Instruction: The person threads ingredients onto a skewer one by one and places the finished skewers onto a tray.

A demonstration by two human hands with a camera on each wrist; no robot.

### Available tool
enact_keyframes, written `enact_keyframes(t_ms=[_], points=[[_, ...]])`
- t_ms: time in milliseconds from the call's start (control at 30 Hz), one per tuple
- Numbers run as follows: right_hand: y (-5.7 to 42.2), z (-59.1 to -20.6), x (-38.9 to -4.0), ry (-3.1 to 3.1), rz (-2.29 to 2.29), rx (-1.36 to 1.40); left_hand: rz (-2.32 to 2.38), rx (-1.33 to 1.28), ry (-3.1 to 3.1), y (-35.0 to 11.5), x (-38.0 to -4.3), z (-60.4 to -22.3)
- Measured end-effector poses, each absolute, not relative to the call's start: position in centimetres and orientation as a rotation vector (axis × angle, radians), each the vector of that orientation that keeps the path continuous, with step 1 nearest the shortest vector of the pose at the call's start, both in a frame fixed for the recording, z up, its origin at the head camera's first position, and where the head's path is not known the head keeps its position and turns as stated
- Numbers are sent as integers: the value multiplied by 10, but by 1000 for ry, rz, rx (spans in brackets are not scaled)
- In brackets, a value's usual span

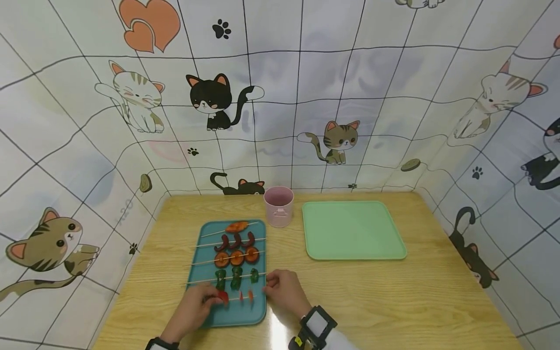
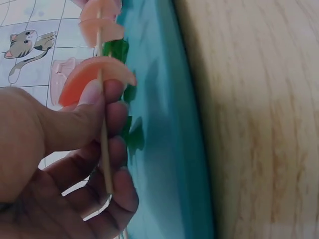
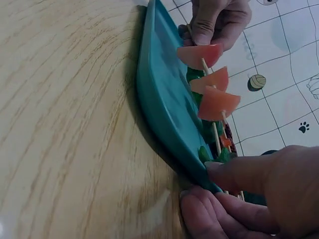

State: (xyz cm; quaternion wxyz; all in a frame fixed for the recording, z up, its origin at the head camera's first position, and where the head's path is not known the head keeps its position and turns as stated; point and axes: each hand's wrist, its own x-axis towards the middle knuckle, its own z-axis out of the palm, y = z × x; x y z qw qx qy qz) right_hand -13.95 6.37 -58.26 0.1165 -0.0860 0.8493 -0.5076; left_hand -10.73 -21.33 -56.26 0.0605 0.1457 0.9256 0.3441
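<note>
My left hand (image 1: 192, 307) pinches the near end of a wooden skewer threaded with red, wedge-shaped slices (image 2: 92, 78), thumb against the stick just below the first slice. This skewer is held over the front part of a blue tray (image 1: 245, 318). At the tray's right side, my right hand (image 1: 288, 291) holds the rim between thumb (image 3: 239, 174) and fingers. Just behind the red slices lies a skewer of green pieces (image 1: 236, 278). Farther back on the tray are skewers of round brown slices (image 1: 237, 257), dark red curled pieces (image 1: 237, 240) and one orange-brown piece (image 1: 236, 226).
A pink cup (image 1: 279, 214) stands behind the tray's right corner. To the right lies a light green tray (image 1: 354, 233). Both trays rest on a wooden table (image 1: 350, 301), enclosed at the back and sides by a cat-patterned curtain (image 1: 280, 112).
</note>
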Motion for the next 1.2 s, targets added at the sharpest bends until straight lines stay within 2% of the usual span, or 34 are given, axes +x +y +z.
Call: enact_keyframes(t_ms=[300, 833, 1000, 1200], points=[[61, -579, -138, 2452, -1530, -81, 1015, 443, 2722, -213, -109, -574], [67, -577, -138, 2430, -1509, -23, 977, 492, 2717, -209, -113, -570], [73, -580, -137, 2435, -1476, -95, 979, 441, 2677, -209, -111, -568], [98, -578, -144, 2487, -1426, -372, 992, 351, 2805, -204, -110, -557]])
